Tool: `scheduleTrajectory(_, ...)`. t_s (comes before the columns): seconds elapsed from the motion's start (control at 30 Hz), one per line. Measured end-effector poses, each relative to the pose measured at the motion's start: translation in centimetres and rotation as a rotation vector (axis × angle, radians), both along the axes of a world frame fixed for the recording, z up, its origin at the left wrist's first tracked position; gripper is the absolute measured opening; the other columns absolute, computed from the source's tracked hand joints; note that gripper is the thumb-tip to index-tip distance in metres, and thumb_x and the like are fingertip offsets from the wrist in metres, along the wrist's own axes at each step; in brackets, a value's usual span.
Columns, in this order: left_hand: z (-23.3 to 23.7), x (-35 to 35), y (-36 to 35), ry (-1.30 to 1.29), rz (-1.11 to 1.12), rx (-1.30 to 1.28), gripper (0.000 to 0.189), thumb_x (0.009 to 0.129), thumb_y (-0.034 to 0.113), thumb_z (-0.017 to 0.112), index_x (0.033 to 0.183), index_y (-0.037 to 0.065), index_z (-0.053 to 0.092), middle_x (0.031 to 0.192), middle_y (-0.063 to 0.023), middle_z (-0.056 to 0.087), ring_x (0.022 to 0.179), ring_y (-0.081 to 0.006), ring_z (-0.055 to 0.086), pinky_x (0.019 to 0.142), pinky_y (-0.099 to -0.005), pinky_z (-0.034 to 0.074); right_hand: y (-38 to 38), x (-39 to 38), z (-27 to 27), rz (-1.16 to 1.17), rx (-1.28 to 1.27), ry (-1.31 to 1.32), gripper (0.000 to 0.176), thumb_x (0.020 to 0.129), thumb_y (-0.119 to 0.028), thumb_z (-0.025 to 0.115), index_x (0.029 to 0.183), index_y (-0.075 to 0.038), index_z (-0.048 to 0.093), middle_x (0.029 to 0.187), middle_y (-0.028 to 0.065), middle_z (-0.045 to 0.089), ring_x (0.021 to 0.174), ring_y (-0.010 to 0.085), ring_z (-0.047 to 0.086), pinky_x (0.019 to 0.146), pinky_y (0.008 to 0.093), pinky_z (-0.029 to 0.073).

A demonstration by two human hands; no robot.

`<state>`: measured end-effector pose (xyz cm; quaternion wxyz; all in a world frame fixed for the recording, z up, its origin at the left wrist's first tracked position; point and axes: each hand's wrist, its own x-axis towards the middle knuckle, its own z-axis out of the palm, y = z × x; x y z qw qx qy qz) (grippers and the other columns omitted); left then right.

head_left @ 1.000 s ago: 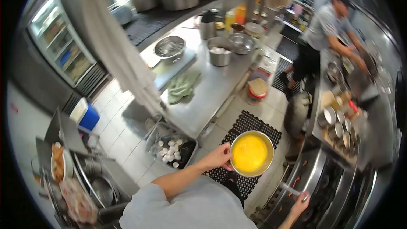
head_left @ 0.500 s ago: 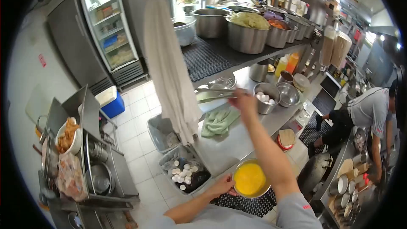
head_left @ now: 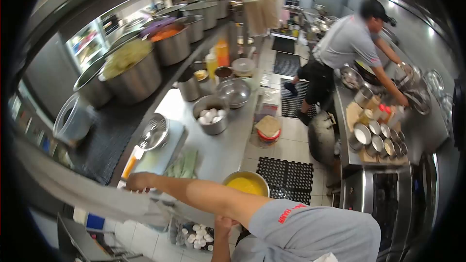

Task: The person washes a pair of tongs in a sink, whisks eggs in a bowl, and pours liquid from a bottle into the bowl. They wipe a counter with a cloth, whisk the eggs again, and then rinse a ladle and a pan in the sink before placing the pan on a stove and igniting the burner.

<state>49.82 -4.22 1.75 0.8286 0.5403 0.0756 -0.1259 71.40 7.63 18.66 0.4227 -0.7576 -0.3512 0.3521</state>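
My left hand (head_left: 224, 225) is below my right forearm, closed at the near side of a metal bowl (head_left: 266, 187) of beaten egg (head_left: 245, 185); the forearm hides the contact and part of the bowl. My right arm stretches across to the left side of the counter. My right hand (head_left: 140, 182) is by the end of an orange handle (head_left: 129, 166), below a metal strainer (head_left: 154, 132); blur hides whether it grips anything. A pale cutting board (head_left: 162, 153) lies under the strainer, and a folded green cloth (head_left: 184, 164) is beside it.
A pot (head_left: 211, 125) of white eggs and a metal bowl (head_left: 234, 93) stand farther along the counter. Large pots (head_left: 133, 80) line the raised shelf. A hanging cloth (head_left: 111, 199) is near my right hand. A co-worker (head_left: 347, 43) works at the right counter.
My view has swung to the right. My right hand has moved from beside the green cloth to the counter's left edge, near the orange handle. The egg bowl stays by my left hand.
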Motion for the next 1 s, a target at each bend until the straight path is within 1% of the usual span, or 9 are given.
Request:
scheduleTrajectory(0.03, 0.6, 0.7, -0.4, 0.013, -0.033, 0.059, 0.021, 0.095, 0.013, 0.048, 0.11, -0.002, 0.048, 0.09, -0.0171, 0.066, 0.069, -0.0279, 0.07, 0.056, -0.0359, 0.061, -2.4, -0.1, 2.2, 0.049, -0.138, -0.074, 0.046, 0.086, -0.042, 0.056, 0.102, 0.0, 0.064, 0.103, 0.0177, 0.064, 0.086, 0.0336, 0.064, 0.078, 0.0408, 0.05)
scheduleTrajectory(0.13, 3.2, 3.4, -2.2, 0.252, -0.166, 0.093, 0.03, 0.093, 0.01, 0.052, 0.119, 0.002, 0.04, 0.103, -0.018, 0.063, 0.081, -0.0305, 0.07, 0.064, -0.0363, 0.061, -10.9, 0.3, -0.4, -0.082, 0.36, -0.586, 0.046, 0.084, -0.038, 0.064, 0.108, 0.0, 0.06, 0.102, 0.0166, 0.064, 0.085, 0.0309, 0.064, 0.077, 0.0398, 0.05)
scheduleTrajectory(0.23, 1.0, 6.1, -4.7, 0.268, -0.19, 0.069, 0.026, 0.094, 0.012, 0.051, 0.115, 0.001, 0.039, 0.101, -0.0224, 0.062, 0.069, -0.0339, 0.07, 0.05, -0.0357, 0.061, -26.3, -0.6, 1.6, -0.154, 0.467, -0.461, 0.04, 0.085, -0.027, 0.067, 0.113, 0.0, 0.059, 0.103, 0.016, 0.065, 0.088, 0.0284, 0.064, 0.08, 0.0376, 0.051)
scheduleTrajectory(0.4, 1.5, 11.4, -12.0, 0.287, -0.228, 0.135, 0.02, 0.093, 0.009, 0.051, 0.108, 0.0, 0.041, 0.091, -0.0197, 0.064, 0.069, -0.0304, 0.07, 0.055, -0.0366, 0.062, -56.0, -9.3, -3.3, -0.989, 0.505, -0.135, 0.03, 0.094, -0.016, 0.059, 0.119, 0.001, 0.059, 0.109, 0.0089, 0.065, 0.098, 0.0135, 0.062, 0.086, 0.0278, 0.051)
scheduleTrajectory(0.53, 2.4, 15.2, -20.0, 0.311, -0.261, 0.151, 0.027, 0.092, 0.01, 0.053, 0.114, -0.001, 0.042, 0.095, -0.0203, 0.064, 0.071, -0.0311, 0.07, 0.056, -0.0362, 0.062, -71.1, -22.2, -16.0, -1.693, 0.368, -0.073, 0.021, 0.092, -0.015, 0.062, 0.108, -0.002, 0.063, 0.093, 0.0037, 0.065, 0.08, 0.0102, 0.06, 0.068, 0.0244, 0.05)
scheduleTrajectory(0.57, 2.7, 15.7, -21.5, 0.324, -0.252, 0.165, 0.028, 0.092, 0.01, 0.053, 0.116, -0.001, 0.042, 0.097, -0.0206, 0.064, 0.07, -0.0312, 0.07, 0.056, -0.0366, 0.062, -72.1, -25.1, -18.6, -1.879, 0.328, 0.161, 0.021, 0.091, -0.017, 0.063, 0.107, -0.003, 0.063, 0.093, 0.0041, 0.066, 0.08, 0.0091, 0.06, 0.065, 0.0233, 0.049)
scheduleTrajectory(0.63, 1.8, 17.9, -26.0, 0.327, -0.209, 0.152, 0.031, 0.092, 0.011, 0.053, 0.119, -0.002, 0.042, 0.099, -0.0213, 0.064, 0.07, -0.0314, 0.07, 0.056, -0.0373, 0.062, -73.1, -29.4, -24.1, -1.838, 0.373, 0.103, 0.019, 0.091, -0.017, 0.064, 0.103, -0.002, 0.064, 0.092, 0.0054, 0.068, 0.076, 0.0096, 0.062, 0.062, 0.023, 0.049)
scheduleTrajectory(0.77, 1.2, 22.7, -32.8, 0.278, -0.238, 0.111, 0.028, 0.091, 0.009, 0.052, 0.116, 0.001, 0.044, 0.101, -0.0187, 0.064, 0.074, -0.0327, 0.07, 0.059, -0.0388, 0.062, -73.2, -23.4, -22.4, -1.904, 0.43, 0.549, 0.016, 0.089, -0.011, 0.065, 0.098, 0.001, 0.066, 0.086, 0.009, 0.069, 0.071, 0.0139, 0.064, 0.066, 0.0253, 0.054)
scheduleTrajectory(1.0, 1.8, 31.8, -42.5, 0.265, -0.326, 0.116, 0.021, 0.089, 0.009, 0.053, 0.109, 0.005, 0.045, 0.096, -0.0179, 0.065, 0.073, -0.0327, 0.07, 0.057, -0.0388, 0.061, -82.1, -0.7, -16.6, -1.609, 0.495, -0.021, 0.016, 0.093, -0.013, 0.059, 0.097, 0.001, 0.065, 0.084, 0.0063, 0.068, 0.071, 0.0124, 0.063, 0.064, 0.0243, 0.05)
